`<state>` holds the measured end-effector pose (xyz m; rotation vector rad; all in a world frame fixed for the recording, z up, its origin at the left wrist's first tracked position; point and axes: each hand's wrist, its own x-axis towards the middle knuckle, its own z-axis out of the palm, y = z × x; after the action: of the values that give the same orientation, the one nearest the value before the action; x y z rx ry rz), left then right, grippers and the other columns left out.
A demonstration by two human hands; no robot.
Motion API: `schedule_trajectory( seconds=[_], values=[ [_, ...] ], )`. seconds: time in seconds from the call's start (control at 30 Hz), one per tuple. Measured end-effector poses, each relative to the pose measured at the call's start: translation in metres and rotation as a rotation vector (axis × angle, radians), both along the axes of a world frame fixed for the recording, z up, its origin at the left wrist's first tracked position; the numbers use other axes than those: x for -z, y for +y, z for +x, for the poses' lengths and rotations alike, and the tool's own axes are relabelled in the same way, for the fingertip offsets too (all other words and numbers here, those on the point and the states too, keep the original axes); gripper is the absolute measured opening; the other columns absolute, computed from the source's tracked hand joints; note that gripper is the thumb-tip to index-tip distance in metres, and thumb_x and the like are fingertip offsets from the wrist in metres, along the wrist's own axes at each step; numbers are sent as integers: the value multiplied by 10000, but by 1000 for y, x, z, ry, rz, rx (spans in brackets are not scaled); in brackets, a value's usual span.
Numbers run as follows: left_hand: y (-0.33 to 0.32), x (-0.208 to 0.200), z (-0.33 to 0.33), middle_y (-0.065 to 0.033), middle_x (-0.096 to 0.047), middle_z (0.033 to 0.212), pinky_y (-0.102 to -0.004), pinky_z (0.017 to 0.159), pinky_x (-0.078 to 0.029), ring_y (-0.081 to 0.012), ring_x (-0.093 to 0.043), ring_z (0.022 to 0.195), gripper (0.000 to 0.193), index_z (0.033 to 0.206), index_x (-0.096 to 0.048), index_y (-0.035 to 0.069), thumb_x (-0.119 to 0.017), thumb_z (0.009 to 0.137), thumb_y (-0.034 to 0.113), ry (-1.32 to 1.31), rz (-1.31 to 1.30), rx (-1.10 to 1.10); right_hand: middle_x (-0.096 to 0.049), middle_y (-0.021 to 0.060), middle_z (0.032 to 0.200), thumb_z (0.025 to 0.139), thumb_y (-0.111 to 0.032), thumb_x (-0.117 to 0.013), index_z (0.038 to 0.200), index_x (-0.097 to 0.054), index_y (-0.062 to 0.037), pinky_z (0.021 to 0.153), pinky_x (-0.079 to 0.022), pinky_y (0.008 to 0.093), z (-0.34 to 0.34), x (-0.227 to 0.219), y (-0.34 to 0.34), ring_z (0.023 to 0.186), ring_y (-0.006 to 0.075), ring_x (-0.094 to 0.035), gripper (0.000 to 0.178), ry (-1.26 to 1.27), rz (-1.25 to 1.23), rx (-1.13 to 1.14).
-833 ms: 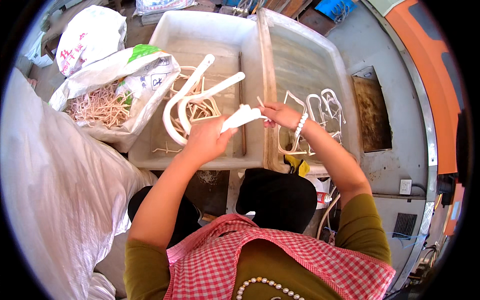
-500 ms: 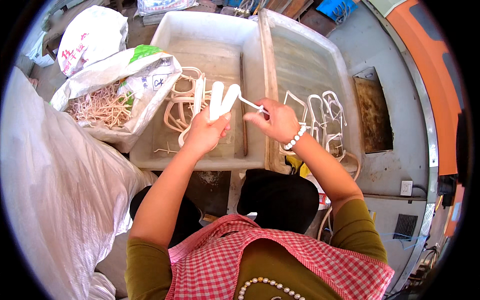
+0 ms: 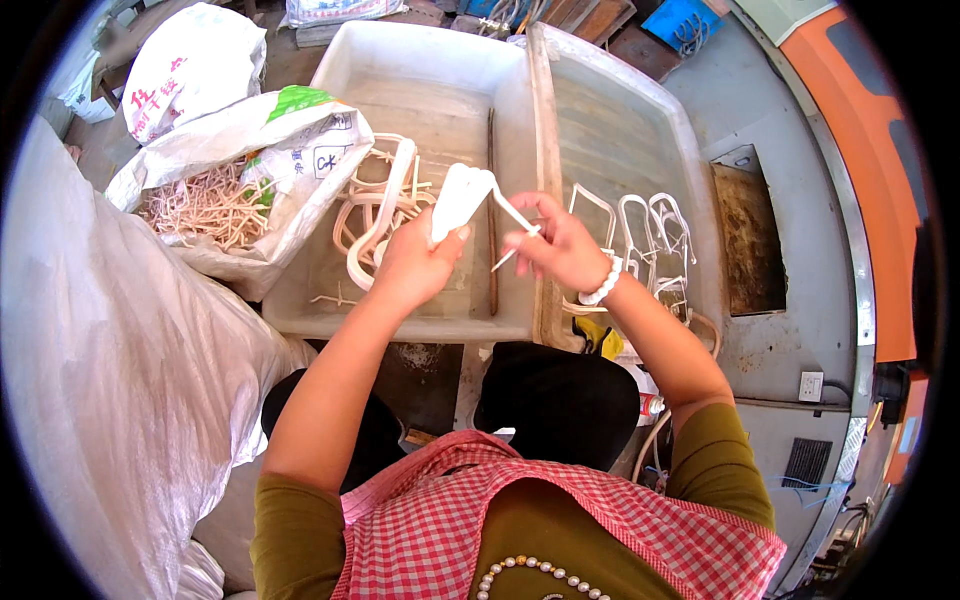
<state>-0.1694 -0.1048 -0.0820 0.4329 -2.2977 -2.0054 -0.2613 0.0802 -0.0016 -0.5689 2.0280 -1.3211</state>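
My left hand (image 3: 418, 258) is closed around flat, round-ended white plastic pieces (image 3: 458, 200) over the left tub. From their top a thin white plastic runner (image 3: 512, 208) bends down to the right. My right hand (image 3: 566, 246) has its fingers closed about the lower, branching end of this runner, with one finger lifted away. Whether the runner is still joined to the pieces cannot be made out. Just beyond my left hand, white and beige plastic loops (image 3: 395, 185) lie in the tub.
The left pale tub (image 3: 430, 45) adjoins a right tub (image 3: 665, 105), where white plastic frames (image 3: 632, 215) lie. A brown rod (image 3: 492, 160) leans in the left tub. To the left stands an open sack (image 3: 345, 150) of thin plastic scraps (image 3: 215, 205). A grey machine panel (image 3: 765, 350) flanks the right.
The flat white pieces have come together and turned in my left hand. My right hand has shifted slightly right and down, its fingers loosening along the runner. The whole view has drifted slightly.
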Motion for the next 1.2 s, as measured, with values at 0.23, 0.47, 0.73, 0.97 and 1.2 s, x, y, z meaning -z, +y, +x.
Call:
schedule_trajectory(
  seconds=[0.23,0.47,0.73,0.97,1.2],
  values=[
    [8,0,7,-196,-646,860,-447,727,-481,-357,-628,790,254,1043,-570,31,-589,882,227,42,-174,25,-538,76,733,976,-305,-444,1233,-458,-84,318,-318,230,3,-52,6,371,120,-395,338,-723,-831,30],
    [24,-8,-7,-50,-573,822,-302,606,-507,-150,-552,674,197,1001,-535,50,-593,933,226,-275,788,-89,-608,85,914,1003,-301,-407,1223,-498,-35,508,-442,206,1,-128,-98,610,102,-542,356,637,-855,82],
    [-38,-8,-6,-51,-561,763,-274,525,-466,-138,-539,617,184,960,-526,22,-579,939,197,-27,782,-462,-661,68,841,945,-289,-548,1068,-617,-30,619,-494,262,-58,-12,-171,683,137,-604,295,1012,-465,23],
    [-64,-22,-8,-40,-559,790,-257,548,-462,-110,-520,629,154,985,-519,23,-574,938,159,86,723,-585,-686,148,873,874,-278,-543,975,-679,-74,767,-502,423,-90,211,-97,831,303,-652,266,501,575,-518],
    [-73,-29,-7,-48,-573,825,-269,592,-471,-121,-531,669,158,973,-538,24,-583,936,171,37,691,-695,-513,225,1283,705,-692,-599,1342,-417,-4,991,-402,417,-4,334,-111,1185,382,-492,955,319,723,-528]
  ],
)
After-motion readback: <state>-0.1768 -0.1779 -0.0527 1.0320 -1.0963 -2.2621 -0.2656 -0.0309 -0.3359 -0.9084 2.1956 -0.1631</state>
